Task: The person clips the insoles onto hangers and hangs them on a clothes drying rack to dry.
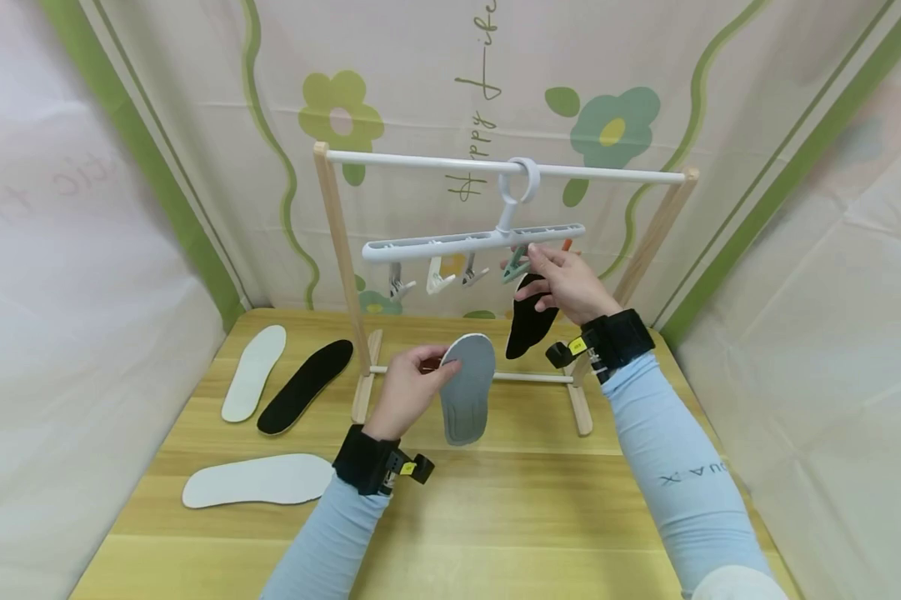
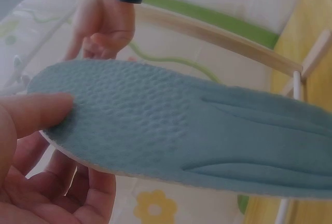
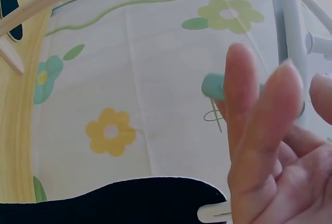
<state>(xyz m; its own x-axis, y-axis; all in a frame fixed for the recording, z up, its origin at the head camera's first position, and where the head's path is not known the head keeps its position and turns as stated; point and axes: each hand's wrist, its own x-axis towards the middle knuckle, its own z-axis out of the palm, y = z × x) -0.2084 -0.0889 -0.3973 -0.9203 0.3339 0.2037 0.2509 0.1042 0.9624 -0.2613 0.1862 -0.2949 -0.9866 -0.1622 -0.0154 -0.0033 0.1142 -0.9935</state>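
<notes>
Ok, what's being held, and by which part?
Left hand: the grey insole, pinched at the edge near its upper end. Right hand: at the green clip, hold unclear.

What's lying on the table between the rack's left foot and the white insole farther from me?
A black insole lies between the white insole and the rack's left foot; the head view shows it.

gry insole (image 1: pixel 469 396) | blk insole (image 1: pixel 528 327) | grn clip (image 1: pixel 514 267) | lt blu slvs (image 1: pixel 668 450) | flrl bkdrp (image 1: pixel 427 100)

Grey dimpled insole (image 1: pixel 468 398), pinched near its top, nearly upright; green clip (image 1: pixel 514 267) above-right.
</notes>
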